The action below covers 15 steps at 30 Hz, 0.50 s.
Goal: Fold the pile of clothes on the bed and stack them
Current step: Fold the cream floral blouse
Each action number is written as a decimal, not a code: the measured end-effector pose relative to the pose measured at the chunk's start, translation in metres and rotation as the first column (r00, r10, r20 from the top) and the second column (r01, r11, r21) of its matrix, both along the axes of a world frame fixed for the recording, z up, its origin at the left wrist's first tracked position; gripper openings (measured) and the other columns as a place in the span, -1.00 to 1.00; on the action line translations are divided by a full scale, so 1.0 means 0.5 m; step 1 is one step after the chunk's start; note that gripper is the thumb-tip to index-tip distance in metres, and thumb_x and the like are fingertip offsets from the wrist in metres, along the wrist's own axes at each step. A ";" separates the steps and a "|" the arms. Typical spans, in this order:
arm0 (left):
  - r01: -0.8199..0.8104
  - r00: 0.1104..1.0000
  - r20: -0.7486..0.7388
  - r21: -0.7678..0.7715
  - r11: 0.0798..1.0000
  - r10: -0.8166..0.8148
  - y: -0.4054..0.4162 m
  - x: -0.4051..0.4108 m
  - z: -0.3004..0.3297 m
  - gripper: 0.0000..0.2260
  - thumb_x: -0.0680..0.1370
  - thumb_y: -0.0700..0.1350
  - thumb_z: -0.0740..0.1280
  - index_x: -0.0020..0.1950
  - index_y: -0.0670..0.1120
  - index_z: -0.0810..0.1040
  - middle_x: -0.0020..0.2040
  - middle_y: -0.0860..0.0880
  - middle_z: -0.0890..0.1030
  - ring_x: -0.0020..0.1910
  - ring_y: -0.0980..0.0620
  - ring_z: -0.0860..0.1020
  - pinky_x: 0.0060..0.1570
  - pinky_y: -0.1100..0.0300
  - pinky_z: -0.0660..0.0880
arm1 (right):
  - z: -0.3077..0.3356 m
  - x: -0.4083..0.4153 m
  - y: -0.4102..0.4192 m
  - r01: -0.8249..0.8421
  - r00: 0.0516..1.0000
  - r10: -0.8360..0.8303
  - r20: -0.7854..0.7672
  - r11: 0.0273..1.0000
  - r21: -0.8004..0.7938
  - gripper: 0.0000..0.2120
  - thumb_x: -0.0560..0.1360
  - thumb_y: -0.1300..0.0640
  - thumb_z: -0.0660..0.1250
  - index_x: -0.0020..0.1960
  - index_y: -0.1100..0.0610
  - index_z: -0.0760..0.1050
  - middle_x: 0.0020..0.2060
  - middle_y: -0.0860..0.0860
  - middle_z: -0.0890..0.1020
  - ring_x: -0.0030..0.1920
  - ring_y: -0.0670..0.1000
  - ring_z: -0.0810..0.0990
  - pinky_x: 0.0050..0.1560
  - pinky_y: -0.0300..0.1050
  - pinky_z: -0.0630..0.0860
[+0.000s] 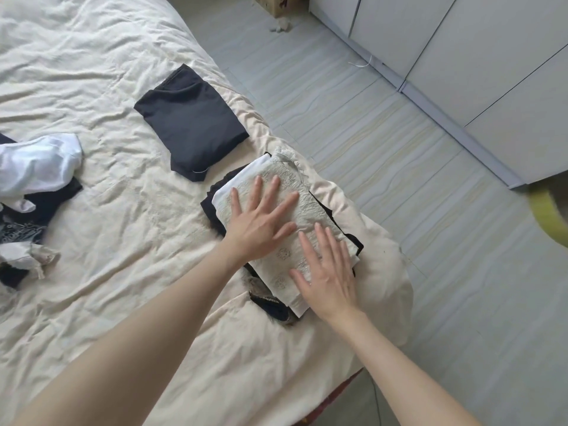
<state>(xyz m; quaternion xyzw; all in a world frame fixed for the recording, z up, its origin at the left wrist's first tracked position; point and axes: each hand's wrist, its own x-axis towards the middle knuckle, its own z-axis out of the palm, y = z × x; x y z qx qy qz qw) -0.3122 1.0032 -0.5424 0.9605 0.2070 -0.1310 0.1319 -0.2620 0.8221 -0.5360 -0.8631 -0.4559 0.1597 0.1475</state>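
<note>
Left hand (261,221): palm down, fingers (275,189) straight and spread, pointing toward 1 o'clock. Right hand (327,272): palm down, fingers straight, pointing toward 11 o'clock. Both forearms bare, extended forward, converging from 7 and 5 o'clock.

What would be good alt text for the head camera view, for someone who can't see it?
Both hands, left hand and right hand, press flat on a folded cream embroidered garment topping a stack at the bed's edge. A folded black garment lies behind it; unfolded clothes wait at left.
</note>
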 end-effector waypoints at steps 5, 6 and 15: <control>-0.030 0.999 -0.031 0.054 0.998 0.032 -0.005 0.031 -0.061 -0.45 0.48 0.37 -0.26 0.43 0.32 -0.33 0.45 0.09 -0.41 0.45 -0.10 -0.42 0.25 -0.33 -0.44 | -0.076 0.054 -0.008 -0.064 0.998 0.062 -0.016 0.973 -0.222 -0.33 0.55 -0.30 0.01 0.46 -0.15 -0.32 0.45 -0.05 -0.32 0.50 0.03 -0.33 0.44 -0.08 -0.40; -0.037 0.999 -0.033 0.062 0.997 0.039 -0.010 0.036 -0.073 -0.46 0.49 0.36 -0.25 0.43 0.32 -0.33 0.46 0.09 -0.41 0.45 -0.10 -0.42 0.26 -0.34 -0.44 | -0.087 0.060 -0.008 -0.077 0.997 0.074 -0.020 0.962 -0.264 -0.34 0.55 -0.31 -0.05 0.42 -0.16 -0.40 0.44 -0.06 -0.37 0.49 0.01 -0.37 0.42 -0.09 -0.43; -0.028 0.992 -0.125 0.037 0.999 0.032 -0.001 0.067 -0.089 -0.48 0.52 0.33 -0.27 0.46 0.30 -0.33 0.51 0.06 -0.36 0.41 -0.07 -0.47 0.25 -0.35 -0.44 | -0.086 0.090 0.013 -0.113 0.983 0.055 -0.177 0.933 -0.341 -0.35 0.58 -0.28 -0.04 0.46 -0.16 -0.37 0.49 -0.05 -0.33 0.49 -0.02 -0.36 0.42 -0.09 -0.40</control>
